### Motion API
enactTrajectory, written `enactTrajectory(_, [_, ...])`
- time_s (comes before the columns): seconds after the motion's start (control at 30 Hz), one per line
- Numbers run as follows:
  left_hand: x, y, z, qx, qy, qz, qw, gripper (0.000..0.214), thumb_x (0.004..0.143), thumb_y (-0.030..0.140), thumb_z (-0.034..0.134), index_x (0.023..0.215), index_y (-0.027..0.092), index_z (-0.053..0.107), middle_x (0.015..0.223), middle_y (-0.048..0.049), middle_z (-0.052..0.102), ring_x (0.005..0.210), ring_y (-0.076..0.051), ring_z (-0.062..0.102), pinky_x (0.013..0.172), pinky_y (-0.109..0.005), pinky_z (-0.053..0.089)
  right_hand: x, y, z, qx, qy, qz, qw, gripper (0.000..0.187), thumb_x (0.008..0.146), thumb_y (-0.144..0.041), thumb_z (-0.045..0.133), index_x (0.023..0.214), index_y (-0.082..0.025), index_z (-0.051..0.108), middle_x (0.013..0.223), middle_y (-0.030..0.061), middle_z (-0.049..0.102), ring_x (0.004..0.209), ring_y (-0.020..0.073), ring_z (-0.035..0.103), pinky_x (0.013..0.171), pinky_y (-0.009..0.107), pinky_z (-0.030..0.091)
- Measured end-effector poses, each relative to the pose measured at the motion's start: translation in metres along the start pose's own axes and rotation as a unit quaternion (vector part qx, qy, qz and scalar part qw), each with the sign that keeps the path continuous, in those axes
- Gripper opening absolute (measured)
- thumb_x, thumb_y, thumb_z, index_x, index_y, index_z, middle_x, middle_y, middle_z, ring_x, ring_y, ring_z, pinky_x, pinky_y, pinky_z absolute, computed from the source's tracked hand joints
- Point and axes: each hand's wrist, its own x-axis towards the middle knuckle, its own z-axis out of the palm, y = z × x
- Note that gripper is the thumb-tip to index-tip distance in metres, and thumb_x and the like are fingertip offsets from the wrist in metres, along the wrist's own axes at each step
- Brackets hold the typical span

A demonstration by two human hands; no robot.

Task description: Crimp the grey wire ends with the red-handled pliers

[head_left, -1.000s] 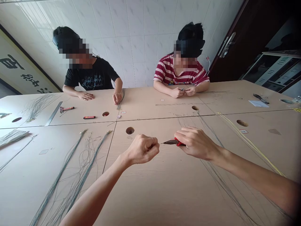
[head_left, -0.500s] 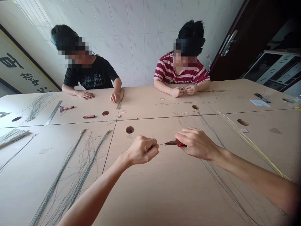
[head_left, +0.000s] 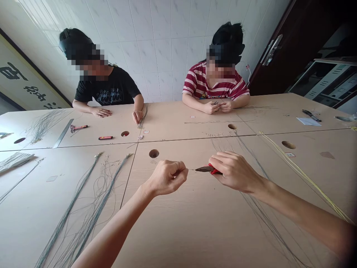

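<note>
My left hand [head_left: 167,176] is closed in a fist just above the wooden table [head_left: 195,230], pinching the end of a thin wire that runs to the right. My right hand [head_left: 235,171] grips red-handled pliers [head_left: 208,169], whose dark jaws point left and meet that wire between my hands. Grey wires [head_left: 262,212] trail from under my right hand toward the near right. Two bundles of grey wire [head_left: 83,208] lie spread on the table to my left.
Two people sit across the table, each handling small parts. A round cable hole [head_left: 154,153] lies just beyond my left hand. Yellow wires [head_left: 301,175] run along the right. A red tool [head_left: 105,138], a metal ruler [head_left: 63,134] and dark pliers [head_left: 309,114] lie farther off.
My hands have hardly moved; the left fist has edged slightly down and right. The view has tilted a little.
</note>
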Motion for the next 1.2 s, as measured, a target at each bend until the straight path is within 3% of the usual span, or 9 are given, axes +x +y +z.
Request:
enactTrajectory(0.1, [0.001,0.003,-0.004,-0.042,0.008,-0.036,0.998,0.021,0.079,0.010,0.045,0.059,0.018,0.046,0.046,0.0090,0.028,0.043,-0.006,0.025,0.041,-0.019,0.028,0.001,-0.008,-0.005,0.103,-0.029,0.045,0.993,0.021,0.092,-0.024,0.049,0.072,-0.019,0.048,0.066,0.0001,0.053,0.063,0.0140,0.043,0.062,0.028,0.031])
enactTrajectory(0.17, [0.001,0.005,-0.005,-0.066,0.017,-0.055,0.996,0.020,0.081,0.011,0.045,0.063,0.017,0.052,0.046,0.0097,0.027,0.042,-0.005,0.024,0.042,-0.018,0.033,0.001,-0.016,-0.009,0.221,-0.057,0.108,0.968,0.020,0.094,-0.031,0.049,0.078,-0.018,0.052,0.070,0.0006,0.054,0.066,0.0139,0.045,0.065,0.028,0.036])
enactTrajectory(0.3, [-0.001,0.008,-0.005,-0.073,0.043,-0.045,0.995,0.020,0.084,0.012,0.047,0.066,0.017,0.055,0.048,0.0104,0.024,0.043,-0.006,0.024,0.055,-0.022,0.048,0.004,-0.033,-0.014,0.456,-0.065,0.269,0.846,0.024,0.094,-0.041,0.049,0.091,-0.020,0.060,0.075,0.0006,0.054,0.067,0.0132,0.048,0.061,0.027,0.039])
enactTrajectory(0.43, [-0.004,0.009,-0.005,-0.053,0.062,-0.008,0.997,0.019,0.085,0.010,0.048,0.068,0.016,0.057,0.049,0.0103,0.027,0.045,-0.005,0.027,0.060,-0.022,0.050,0.010,-0.048,-0.014,0.591,-0.028,0.324,0.738,0.029,0.091,-0.048,0.053,0.089,-0.020,0.063,0.070,-0.0009,0.048,0.068,0.0133,0.047,0.064,0.028,0.039])
enactTrajectory(0.57, [-0.006,0.012,-0.006,-0.018,0.072,0.031,0.997,0.018,0.086,0.011,0.050,0.072,0.014,0.061,0.050,0.0077,0.040,0.045,-0.005,0.032,0.044,-0.017,0.037,0.018,-0.056,-0.013,0.664,-0.026,0.347,0.662,0.033,0.088,-0.049,0.057,0.076,-0.019,0.057,0.066,-0.0005,0.048,0.069,0.0139,0.047,0.063,0.028,0.038])
enactTrajectory(0.67, [-0.006,0.015,-0.006,-0.009,0.074,0.048,0.996,0.018,0.086,0.010,0.051,0.074,0.014,0.063,0.051,0.0055,0.048,0.044,-0.005,0.035,0.042,-0.017,0.033,0.020,-0.058,-0.012,0.697,-0.033,0.349,0.626,0.031,0.084,-0.046,0.062,0.071,-0.019,0.053,0.063,-0.0015,0.046,0.067,0.0136,0.046,0.063,0.029,0.037])
enactTrajectory(0.77, [-0.006,0.017,-0.006,-0.015,0.072,0.052,0.996,0.018,0.086,0.010,0.050,0.072,0.014,0.061,0.051,0.0050,0.049,0.044,-0.005,0.033,0.041,-0.017,0.031,0.020,-0.059,-0.011,0.701,-0.033,0.352,0.619,0.026,0.082,-0.042,0.066,0.073,-0.019,0.056,0.064,-0.0020,0.046,0.066,0.0126,0.044,0.063,0.029,0.037])
enactTrajectory(1.03, [-0.007,0.020,-0.007,-0.013,0.069,0.057,0.996,0.019,0.085,0.008,0.050,0.070,0.014,0.059,0.052,0.0054,0.046,0.045,-0.005,0.031,0.042,-0.017,0.029,0.023,-0.060,-0.011,0.685,-0.030,0.338,0.645,0.025,0.083,-0.042,0.064,0.077,-0.019,0.059,0.067,-0.0012,0.047,0.067,0.0132,0.044,0.064,0.029,0.038])
enactTrajectory(1.2, [-0.010,0.019,-0.007,-0.006,0.071,0.049,0.996,0.017,0.085,0.010,0.051,0.075,0.014,0.063,0.052,0.0039,0.051,0.045,-0.005,0.034,0.042,-0.019,0.030,0.022,-0.062,-0.016,0.621,-0.021,0.322,0.714,0.025,0.084,-0.042,0.063,0.075,-0.020,0.056,0.064,-0.0036,0.042,0.060,0.0103,0.038,0.057,0.025,0.033])
